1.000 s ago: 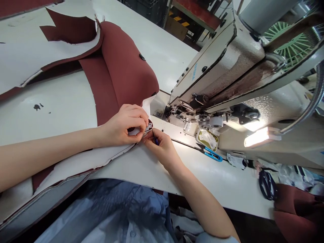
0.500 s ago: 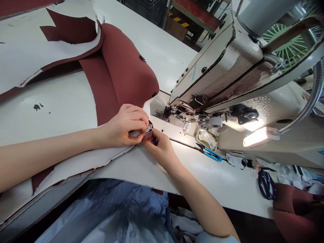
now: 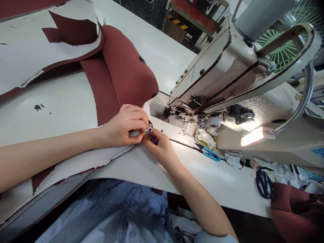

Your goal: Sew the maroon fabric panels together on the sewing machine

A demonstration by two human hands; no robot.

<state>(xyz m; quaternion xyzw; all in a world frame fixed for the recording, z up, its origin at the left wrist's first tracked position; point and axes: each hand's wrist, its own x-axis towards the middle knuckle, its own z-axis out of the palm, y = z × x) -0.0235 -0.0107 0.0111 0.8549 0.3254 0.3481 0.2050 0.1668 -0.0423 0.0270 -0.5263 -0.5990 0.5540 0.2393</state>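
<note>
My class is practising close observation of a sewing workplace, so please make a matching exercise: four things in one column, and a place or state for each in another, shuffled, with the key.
Column one
1. Left hand
2. Right hand
3. Blue-handled thread snips
4. Sewing machine lamp

Column two
A. Holding a slim dark-handled tool
B. Glowing brightly
C. Gripping the edge of the maroon padded cover, no tool visible
D. Lying beside the small dish

Right pairs: 1-C, 2-A, 3-D, 4-B
</note>
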